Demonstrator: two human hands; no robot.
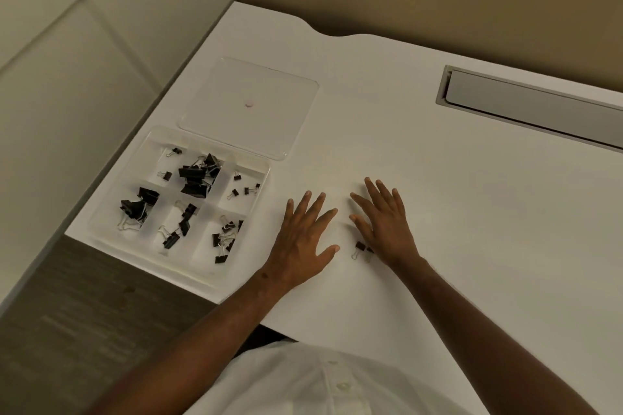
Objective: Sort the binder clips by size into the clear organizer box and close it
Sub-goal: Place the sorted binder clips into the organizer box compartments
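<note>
— Where do we have the loose binder clips [363, 250]?
— Two small black ones lie on the white desk [472, 229], just beside the heel of our right hand [387, 222], on its thumb side, between our two hands.
— And how are the hands?
— Our right hand lies flat, fingers straight and spread, holding nothing. Our left hand [305, 239] is the same: splayed flat on the desk, apart from the clips.
— The clear organizer box [259, 185]?
— To the left of our left hand, near the desk edge, open, with black clips in its compartments. Its clear lid [269, 118] lies flat on the desk just behind it.
</note>
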